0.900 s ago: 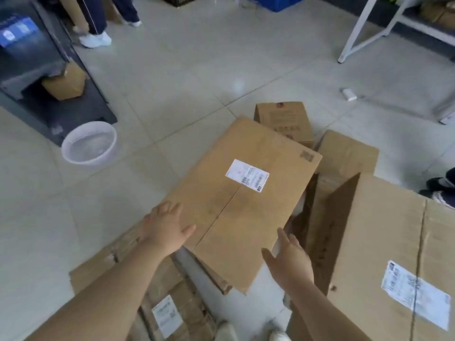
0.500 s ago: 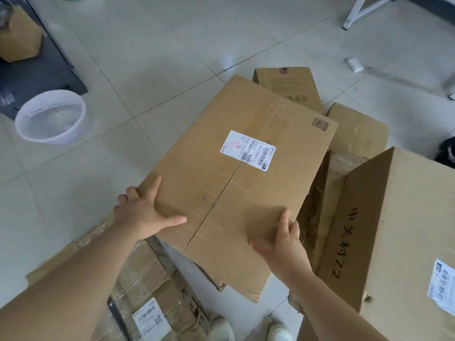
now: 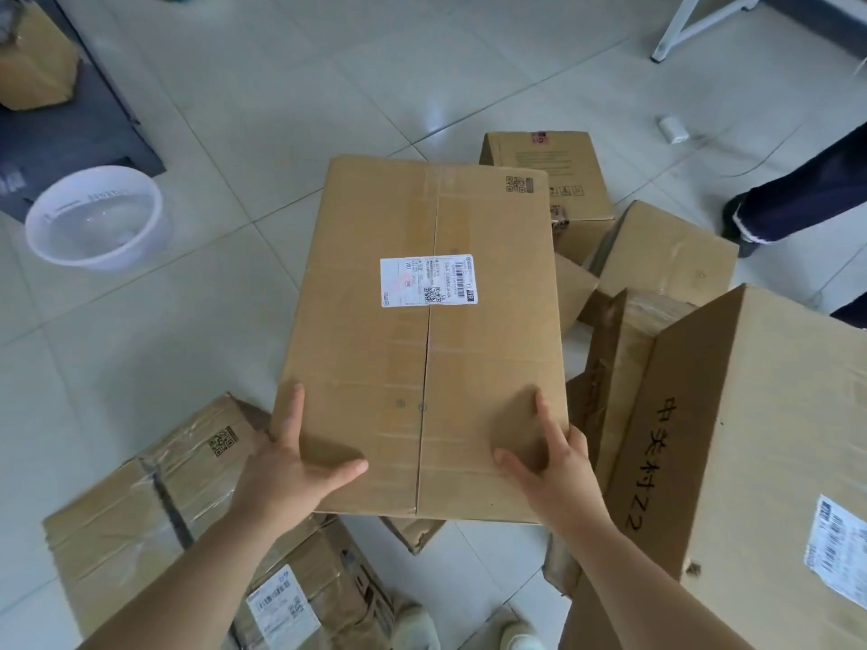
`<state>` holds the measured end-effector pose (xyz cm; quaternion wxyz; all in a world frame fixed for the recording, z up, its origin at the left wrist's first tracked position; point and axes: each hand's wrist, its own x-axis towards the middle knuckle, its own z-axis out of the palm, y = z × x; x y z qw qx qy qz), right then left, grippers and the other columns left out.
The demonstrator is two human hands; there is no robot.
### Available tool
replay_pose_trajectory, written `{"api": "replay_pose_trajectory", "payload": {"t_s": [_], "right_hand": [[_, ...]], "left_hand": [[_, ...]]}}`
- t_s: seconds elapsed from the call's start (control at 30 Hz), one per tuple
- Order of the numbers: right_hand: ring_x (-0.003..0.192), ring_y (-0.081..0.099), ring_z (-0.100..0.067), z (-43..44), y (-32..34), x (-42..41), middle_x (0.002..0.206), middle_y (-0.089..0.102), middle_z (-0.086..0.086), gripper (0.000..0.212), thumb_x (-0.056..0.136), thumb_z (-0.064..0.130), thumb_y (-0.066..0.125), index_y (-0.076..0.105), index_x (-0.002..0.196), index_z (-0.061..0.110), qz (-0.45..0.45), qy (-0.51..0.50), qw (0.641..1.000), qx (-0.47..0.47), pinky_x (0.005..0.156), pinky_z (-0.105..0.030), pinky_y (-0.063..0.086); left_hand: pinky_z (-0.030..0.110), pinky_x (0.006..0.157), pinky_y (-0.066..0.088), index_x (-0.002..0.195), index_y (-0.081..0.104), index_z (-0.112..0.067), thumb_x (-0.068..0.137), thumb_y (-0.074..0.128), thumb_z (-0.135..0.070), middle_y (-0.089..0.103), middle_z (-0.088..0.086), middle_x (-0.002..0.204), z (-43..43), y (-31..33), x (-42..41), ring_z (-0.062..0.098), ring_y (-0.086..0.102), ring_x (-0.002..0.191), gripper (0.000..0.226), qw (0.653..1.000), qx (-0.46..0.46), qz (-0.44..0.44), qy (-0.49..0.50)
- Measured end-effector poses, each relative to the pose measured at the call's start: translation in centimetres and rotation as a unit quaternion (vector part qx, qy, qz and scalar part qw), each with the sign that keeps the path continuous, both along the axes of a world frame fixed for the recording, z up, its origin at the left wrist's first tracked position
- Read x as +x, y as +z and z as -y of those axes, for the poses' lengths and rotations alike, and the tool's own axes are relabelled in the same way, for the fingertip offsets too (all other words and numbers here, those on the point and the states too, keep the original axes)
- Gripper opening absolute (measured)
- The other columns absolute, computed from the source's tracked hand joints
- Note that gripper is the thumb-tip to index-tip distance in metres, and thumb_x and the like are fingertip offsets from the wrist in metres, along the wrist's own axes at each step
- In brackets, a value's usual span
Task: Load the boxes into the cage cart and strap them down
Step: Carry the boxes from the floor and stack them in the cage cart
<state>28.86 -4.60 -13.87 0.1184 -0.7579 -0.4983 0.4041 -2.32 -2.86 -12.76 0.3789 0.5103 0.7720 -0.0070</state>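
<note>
Labelled box (image 3: 375,349) clamped at 2 near corners by left hand (image 3: 291,466) and right hand (image 3: 556,469); overhanging far end could tip free.

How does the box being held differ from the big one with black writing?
The held box is gripped by left hand and right hand; the big box stands untouched. The big box bears handwritten characters, the held box none, and looks bulkier. Both are brown cardboard.
</note>
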Motion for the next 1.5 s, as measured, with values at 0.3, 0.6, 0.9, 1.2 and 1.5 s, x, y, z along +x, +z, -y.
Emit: {"api": "replay_pose_trajectory", "payload": {"t_s": [0.3,0.6,0.9,1.2,1.5], "right_hand": [[0.083,0.051,-0.006,-0.7,3.4,0.0,0.129,0.039,0.009,0.093,0.056,0.086,0.053,0.013,0.137,0.062,0.076,-0.021,0.996,0.037,0.054,-0.020,0.043],[0.088,0.053,-0.011,1.1,14.2,0.4,0.127,0.045,0.007,0.104,0.048,0.091,0.046,0.020,0.142,0.053,0.096,0.098,0.990,0.038,0.069,-0.028,0.048],[0.111,0.056,-0.020,4.7,29.3,-3.4,0.135,0.046,0.004,0.102,0.053,0.090,0.046,0.017,0.143,0.052,0.076,0.277,0.950,0.126,0.086,-0.036,0.048],[0.116,0.053,-0.024,13.5,41.2,-13.5,0.138,0.040,0.003,0.106,0.052,0.087,0.057,0.021,0.144,0.049,-0.030,0.454,0.873,0.177,0.096,-0.045,0.047],[0.111,0.056,-0.019,33.3,49.7,-28.3,0.134,0.045,0.005,0.101,0.056,0.086,0.054,0.022,0.144,0.049,-0.069,0.642,0.725,0.240,0.088,-0.037,0.044]], "left_hand": [[0.037,0.076,0.051,0.140,-0.002,-0.060,0.037,0.052,-0.097,0.040,0.006,0.127,1.2,2.9,1.5,0.031,0.055,0.108,0.122,0.995,0.076,-0.039,0.054],[0.037,0.082,0.050,0.142,0.002,-0.057,0.030,0.039,-0.101,0.040,0.004,0.132,8.6,14.5,2.0,0.028,0.055,0.110,0.126,0.983,0.072,-0.092,0.140],[0.035,0.073,0.051,0.141,0.011,-0.055,0.038,0.051,-0.097,0.040,-0.003,0.113,22.7,29.8,2.4,0.022,0.058,0.089,0.119,0.929,0.147,-0.101,0.325],[0.033,0.069,0.051,0.138,0.010,-0.059,0.033,0.049,-0.098,0.039,-0.006,0.110,40.9,40.5,1.5,0.015,0.053,0.082,0.119,0.823,0.189,-0.140,0.517],[0.035,0.076,0.047,0.136,0.012,-0.060,0.032,0.048,-0.099,0.041,-0.007,0.115,64.9,47.7,0.6,0.021,0.057,0.101,0.116,0.655,0.223,-0.194,0.696]]}}
